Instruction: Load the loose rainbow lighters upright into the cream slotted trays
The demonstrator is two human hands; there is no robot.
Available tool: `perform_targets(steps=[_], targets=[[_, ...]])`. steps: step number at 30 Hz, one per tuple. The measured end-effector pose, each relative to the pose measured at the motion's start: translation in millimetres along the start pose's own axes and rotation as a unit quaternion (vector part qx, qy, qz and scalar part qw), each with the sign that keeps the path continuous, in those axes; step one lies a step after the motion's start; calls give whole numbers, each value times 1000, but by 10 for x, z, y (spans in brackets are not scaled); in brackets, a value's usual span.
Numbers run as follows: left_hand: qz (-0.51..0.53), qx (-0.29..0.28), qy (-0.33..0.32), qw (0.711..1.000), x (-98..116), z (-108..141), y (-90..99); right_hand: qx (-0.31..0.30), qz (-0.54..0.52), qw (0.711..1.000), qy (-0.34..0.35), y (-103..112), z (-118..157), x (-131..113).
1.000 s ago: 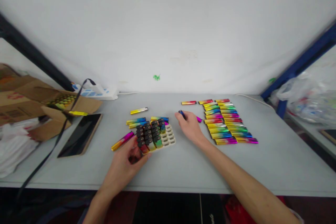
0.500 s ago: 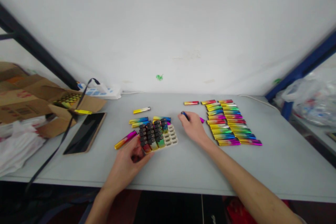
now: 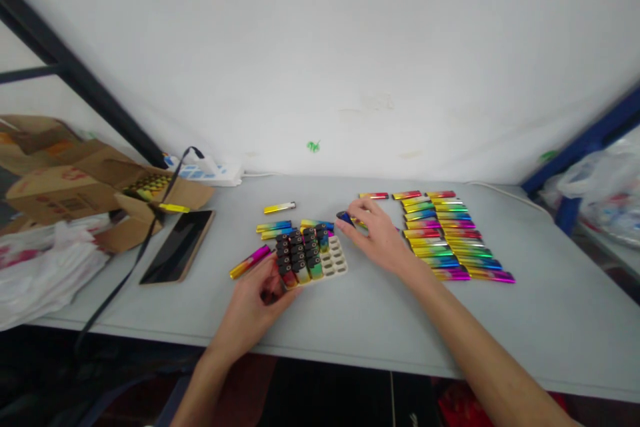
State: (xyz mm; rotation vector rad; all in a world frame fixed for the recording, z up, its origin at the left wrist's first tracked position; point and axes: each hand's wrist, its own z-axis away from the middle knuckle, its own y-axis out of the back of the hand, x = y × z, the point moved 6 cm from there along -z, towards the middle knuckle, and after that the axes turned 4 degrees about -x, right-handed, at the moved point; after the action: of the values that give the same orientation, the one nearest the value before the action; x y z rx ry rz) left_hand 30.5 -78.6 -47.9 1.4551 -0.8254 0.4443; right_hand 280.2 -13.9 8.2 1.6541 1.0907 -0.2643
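My left hand is closed on the near left side of a pale slotted tray. Upright lighters with black tops fill the tray's left part, while bare slots show at its right. Just right of the tray, my right hand grips a lighter with a blue end between thumb and fingers. Behind and left of the tray lie a few loose lighters. One purple and gold lighter rests beside my left hand.
Two columns of shiny lighters lie at the right. To the left are a phone, an open cardboard box, white plastic bags and a dark strap. A power strip stands against the wall.
My right hand has turned the lighter and its fingers now reach further over it, near the tray's right side. The whole view has shifted slightly. My left hand still holds the tray.
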Motion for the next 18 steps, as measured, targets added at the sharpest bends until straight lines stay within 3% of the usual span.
perform_targets(steps=[10,18], targets=[[0,5,-1,1000,14,8,1,-127,-40,991,-10,-112,33,-19],[17,-3,0,1000,41,2,1,-180,116,975,55,-322,74,-123]])
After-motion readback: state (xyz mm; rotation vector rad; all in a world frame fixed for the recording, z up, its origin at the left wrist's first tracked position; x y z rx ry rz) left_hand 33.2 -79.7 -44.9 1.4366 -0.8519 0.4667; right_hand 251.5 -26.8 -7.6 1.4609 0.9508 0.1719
